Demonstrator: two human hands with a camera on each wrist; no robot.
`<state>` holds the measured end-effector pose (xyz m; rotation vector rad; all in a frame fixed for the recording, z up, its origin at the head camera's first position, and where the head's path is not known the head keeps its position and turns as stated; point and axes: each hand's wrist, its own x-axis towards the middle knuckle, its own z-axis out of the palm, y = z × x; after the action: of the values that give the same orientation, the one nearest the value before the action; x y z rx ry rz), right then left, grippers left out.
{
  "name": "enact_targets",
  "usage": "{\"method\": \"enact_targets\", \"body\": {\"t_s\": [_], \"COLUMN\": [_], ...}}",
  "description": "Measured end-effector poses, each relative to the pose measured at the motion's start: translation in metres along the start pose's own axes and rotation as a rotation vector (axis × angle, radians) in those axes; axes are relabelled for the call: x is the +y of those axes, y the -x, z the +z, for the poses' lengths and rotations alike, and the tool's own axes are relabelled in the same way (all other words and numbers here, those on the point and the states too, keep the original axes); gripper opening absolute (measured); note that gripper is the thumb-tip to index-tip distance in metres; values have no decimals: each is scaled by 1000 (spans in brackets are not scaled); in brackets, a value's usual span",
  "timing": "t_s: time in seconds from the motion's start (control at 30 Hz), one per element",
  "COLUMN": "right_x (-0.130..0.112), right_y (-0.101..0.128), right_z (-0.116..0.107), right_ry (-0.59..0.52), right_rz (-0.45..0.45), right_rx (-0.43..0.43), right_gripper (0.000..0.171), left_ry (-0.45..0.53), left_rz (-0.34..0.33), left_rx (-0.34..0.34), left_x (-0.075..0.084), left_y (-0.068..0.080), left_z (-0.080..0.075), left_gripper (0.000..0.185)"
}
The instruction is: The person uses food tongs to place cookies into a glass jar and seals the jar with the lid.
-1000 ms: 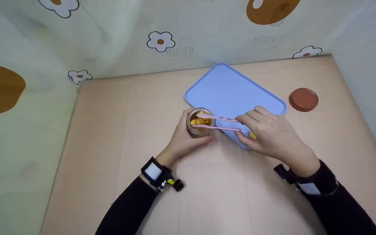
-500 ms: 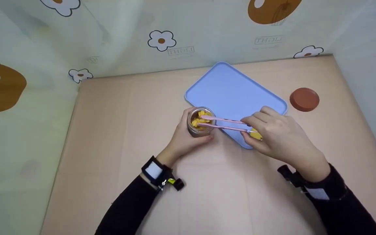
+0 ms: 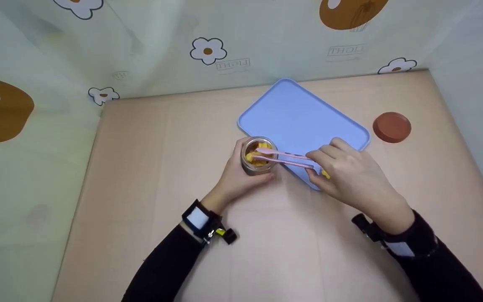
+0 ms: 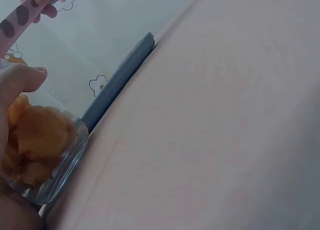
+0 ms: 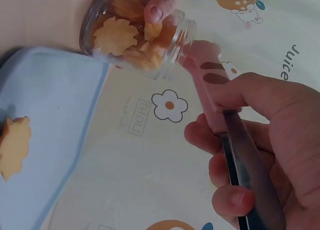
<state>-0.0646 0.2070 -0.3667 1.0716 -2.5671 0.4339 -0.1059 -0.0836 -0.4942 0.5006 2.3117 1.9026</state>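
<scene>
Steadying the small glass jar (image 3: 258, 161) at the blue tray's (image 3: 304, 113) near edge, the left hand (image 3: 235, 178) wraps it while the right hand (image 3: 350, 176) pinches pink tongs (image 3: 283, 157) reaching the yellow chips (image 5: 116, 35), apparently light and brittle, best nipped gently at the edges.

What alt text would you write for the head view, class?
A left hand holds a glass jar of yellow pieces while the right hand dips pink tongs into it, beside a blue tray and brown lid.
</scene>
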Motion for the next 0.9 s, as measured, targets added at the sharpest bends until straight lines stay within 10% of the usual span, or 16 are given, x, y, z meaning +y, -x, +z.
{"method": "enact_targets", "body": {"t_s": [0.57,0.9], "right_x": [23,71], "right_y": [13,39], "right_z": [-41,-73], "right_ry": [-72,-158], "right_rz": [102,341], "right_rx": [26,-278], "right_gripper": [32,27], "left_ry": [30,26], "left_rz": [-45,-53], "left_rx": [9,11], "left_x": [3,3], "left_y": [1,1], "left_z": [2,2], "left_gripper": [96,96]}}
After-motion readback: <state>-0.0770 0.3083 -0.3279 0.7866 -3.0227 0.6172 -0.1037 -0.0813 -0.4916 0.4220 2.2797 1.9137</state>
